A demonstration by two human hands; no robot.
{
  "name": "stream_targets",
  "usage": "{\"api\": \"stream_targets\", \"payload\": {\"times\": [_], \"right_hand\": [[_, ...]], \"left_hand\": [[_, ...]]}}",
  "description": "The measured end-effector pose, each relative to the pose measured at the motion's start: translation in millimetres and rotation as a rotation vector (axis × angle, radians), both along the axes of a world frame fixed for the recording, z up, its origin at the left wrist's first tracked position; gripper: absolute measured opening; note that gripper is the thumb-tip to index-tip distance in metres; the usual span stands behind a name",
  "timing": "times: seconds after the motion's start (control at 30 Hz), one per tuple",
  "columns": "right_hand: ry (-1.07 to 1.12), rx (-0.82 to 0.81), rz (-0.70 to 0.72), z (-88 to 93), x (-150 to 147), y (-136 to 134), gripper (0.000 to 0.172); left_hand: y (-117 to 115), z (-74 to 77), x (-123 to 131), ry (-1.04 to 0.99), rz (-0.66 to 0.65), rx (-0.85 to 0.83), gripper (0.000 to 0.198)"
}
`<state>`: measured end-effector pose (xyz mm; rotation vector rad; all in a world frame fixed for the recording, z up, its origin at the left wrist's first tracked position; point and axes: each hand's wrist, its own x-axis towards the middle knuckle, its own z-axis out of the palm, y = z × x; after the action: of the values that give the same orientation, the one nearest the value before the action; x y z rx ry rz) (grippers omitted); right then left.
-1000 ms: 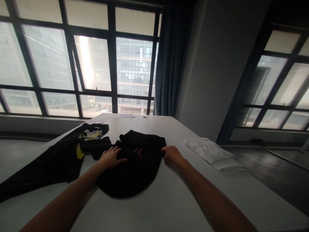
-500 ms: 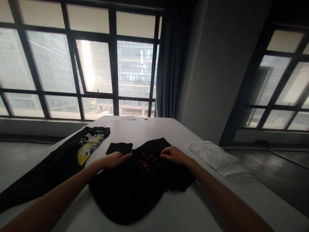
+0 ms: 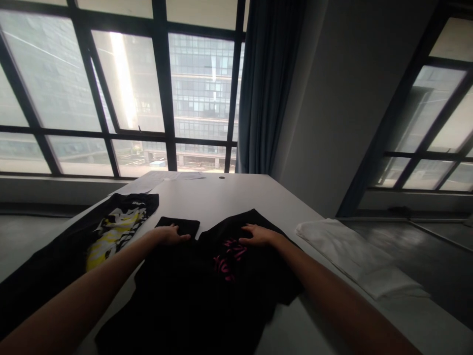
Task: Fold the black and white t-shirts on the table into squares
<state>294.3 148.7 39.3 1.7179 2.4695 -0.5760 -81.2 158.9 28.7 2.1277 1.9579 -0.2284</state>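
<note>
Currently, the left hand (image 3: 173, 235) and right hand (image 3: 258, 235) lie with fingers spread on a pink-printed black garment (image 3: 199, 301), on the counter (image 3: 236, 195) between a yellow-printed garment (image 3: 114, 229) and white cloth (image 3: 354, 251).

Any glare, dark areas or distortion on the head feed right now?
In the head view, bright glare streaks the tilted window pane; same view, the black garment under the left hand and right hand is so dark that most detail vanishes; same view, slanting window bars suggest wide-angle distortion.
</note>
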Motion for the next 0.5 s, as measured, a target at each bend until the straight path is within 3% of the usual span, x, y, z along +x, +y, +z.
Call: {"api": "stream_targets", "payload": {"times": [0.17, 0.33, 0.43, 0.5], "right_hand": [[-0.040, 0.028, -0.179, -8.0, 24, 57, 0.091], [-0.046, 0.101, -0.353, -22.7, 44, 100, 0.085], [-0.036, 0.158, -0.398, -32.2, 49, 113, 0.084], [-0.030, 0.190, -0.409, -37.1, 50, 116, 0.083]], "left_hand": [[92, -2.4, -11, -0.003, 0.056, 0.021, 0.103], [177, -15.5, -24, 0.001, 0.107, 0.096, 0.097], [211, -21.5, -26, -0.009, 0.068, 0.159, 0.092], [219, -19.3, -18, 0.016, 0.045, 0.226, 0.086]]}}
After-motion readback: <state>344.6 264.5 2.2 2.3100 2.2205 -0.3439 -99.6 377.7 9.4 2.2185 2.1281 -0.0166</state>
